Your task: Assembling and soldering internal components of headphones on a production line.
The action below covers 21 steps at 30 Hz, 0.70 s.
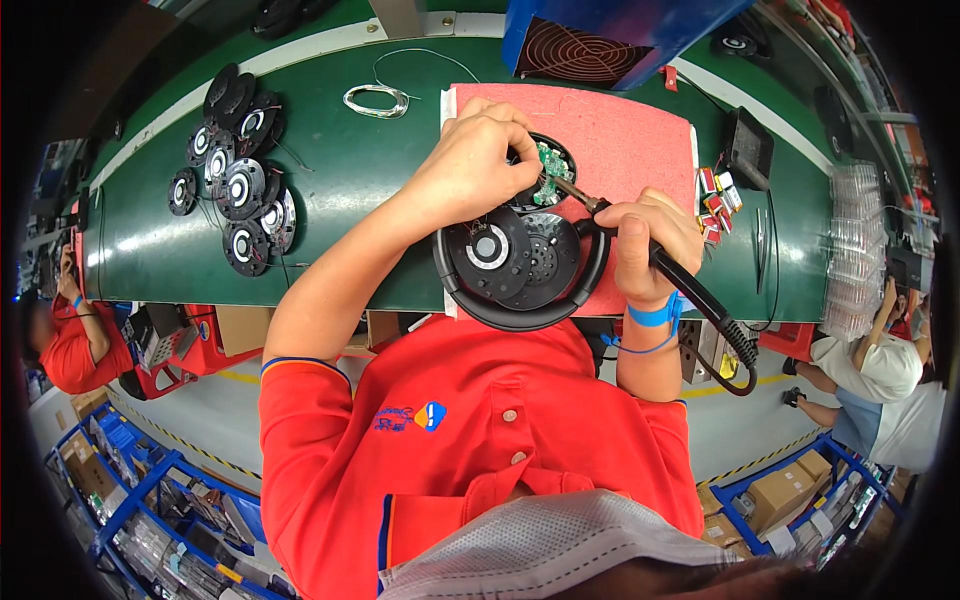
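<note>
My right hand is closed round a soldering iron. Its tip touches or hovers just over a green circuit board set in a round black ear cup; I cannot tell which. At the board's left side my left hand is pinched, and whatever its fingertips hold is too small to make out. Between my forearms lies a black headphone headband, curving towards me. Inside its curve rest a black speaker disc with a silver ring and a perforated black disc. All of this sits on a pink mat.
Several black speaker discs cluster at the left of the green table, with a wire coil behind. Small battery packs, a black box, tweezers and clear plastic trays stand right. A blue fan unit is at the back.
</note>
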Motion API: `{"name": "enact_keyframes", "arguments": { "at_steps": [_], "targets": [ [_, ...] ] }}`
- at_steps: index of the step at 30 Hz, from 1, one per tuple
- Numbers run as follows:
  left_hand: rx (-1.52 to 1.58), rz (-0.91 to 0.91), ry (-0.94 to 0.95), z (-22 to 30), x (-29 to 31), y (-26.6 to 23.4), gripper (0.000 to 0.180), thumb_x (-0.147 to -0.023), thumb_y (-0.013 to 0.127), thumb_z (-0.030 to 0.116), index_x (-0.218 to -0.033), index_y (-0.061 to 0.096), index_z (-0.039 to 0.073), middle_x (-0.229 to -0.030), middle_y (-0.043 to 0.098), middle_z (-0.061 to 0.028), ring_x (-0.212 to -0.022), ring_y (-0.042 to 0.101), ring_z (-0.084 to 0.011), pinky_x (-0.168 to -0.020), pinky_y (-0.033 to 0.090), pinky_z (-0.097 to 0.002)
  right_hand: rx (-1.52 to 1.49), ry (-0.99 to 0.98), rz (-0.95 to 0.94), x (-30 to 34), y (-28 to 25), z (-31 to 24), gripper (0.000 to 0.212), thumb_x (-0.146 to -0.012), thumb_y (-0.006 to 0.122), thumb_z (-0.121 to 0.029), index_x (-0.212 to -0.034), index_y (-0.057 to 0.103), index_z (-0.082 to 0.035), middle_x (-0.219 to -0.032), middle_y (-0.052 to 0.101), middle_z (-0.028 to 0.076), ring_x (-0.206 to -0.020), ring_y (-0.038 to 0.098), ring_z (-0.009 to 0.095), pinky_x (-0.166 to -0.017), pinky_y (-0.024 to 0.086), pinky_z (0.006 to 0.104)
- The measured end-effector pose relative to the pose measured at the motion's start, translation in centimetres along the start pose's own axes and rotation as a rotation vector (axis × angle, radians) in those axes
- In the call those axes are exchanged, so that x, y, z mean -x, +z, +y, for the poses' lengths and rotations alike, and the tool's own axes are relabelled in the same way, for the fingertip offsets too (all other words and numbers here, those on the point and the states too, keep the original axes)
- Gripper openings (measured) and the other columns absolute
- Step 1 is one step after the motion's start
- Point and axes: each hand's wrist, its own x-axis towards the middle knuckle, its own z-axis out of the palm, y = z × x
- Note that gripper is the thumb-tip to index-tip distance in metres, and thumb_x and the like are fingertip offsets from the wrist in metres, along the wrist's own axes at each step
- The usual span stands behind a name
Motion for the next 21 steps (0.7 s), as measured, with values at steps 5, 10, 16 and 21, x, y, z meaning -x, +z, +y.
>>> {"name": "enact_keyframes", "arguments": {
  "at_steps": [5, 10, 16, 21],
  "targets": [
    [0.009, -0.001, -0.011, -0.10, 0.11, 0.07, 0.013, -0.070, 0.066, 0.014, -0.074, 0.069, 0.003, -0.099, 0.064, -0.0087, -0.103, 0.052, -0.0279, -0.093, 0.039, -0.0391, 0.002, 0.001, 0.004, 0.08, 0.12, -0.05, 0.025, -0.086, 0.053, -0.012, -0.068, 0.062, 0.002, -0.057, 0.059, 0.008, -0.044, 0.044, 0.014, -0.043, 0.031, 0.0277],
    [-0.010, 0.009, -0.003, 0.00, 0.12, 0.13, 0.012, -0.070, 0.066, 0.014, -0.074, 0.069, 0.003, -0.100, 0.064, -0.0084, -0.103, 0.052, -0.0279, -0.092, 0.039, -0.0393, 0.010, 0.008, 0.001, 0.05, 0.08, -0.11, 0.026, -0.086, 0.053, -0.012, -0.067, 0.062, 0.002, -0.056, 0.059, 0.008, -0.044, 0.044, 0.014, -0.043, 0.031, 0.0279],
    [-0.007, 0.006, -0.002, 0.00, 0.02, 0.19, 0.012, -0.070, 0.066, 0.014, -0.073, 0.069, 0.003, -0.100, 0.063, -0.0088, -0.103, 0.052, -0.0278, -0.092, 0.040, -0.0392, -0.003, 0.000, 0.056, 0.23, -0.30, 0.02, 0.028, -0.086, 0.053, -0.013, -0.065, 0.061, 0.003, -0.056, 0.059, 0.008, -0.044, 0.044, 0.015, -0.043, 0.031, 0.0281],
    [-0.008, 0.002, 0.003, 0.05, -0.02, 0.22, 0.012, -0.069, 0.067, 0.014, -0.073, 0.069, 0.003, -0.099, 0.063, -0.0091, -0.102, 0.052, -0.0279, -0.091, 0.040, -0.0393, -0.003, -0.001, 0.022, 0.11, -0.28, -0.02, 0.027, -0.086, 0.052, -0.012, -0.064, 0.061, 0.003, -0.056, 0.059, 0.008, -0.044, 0.045, 0.015, -0.043, 0.031, 0.0283]
  ]
}}
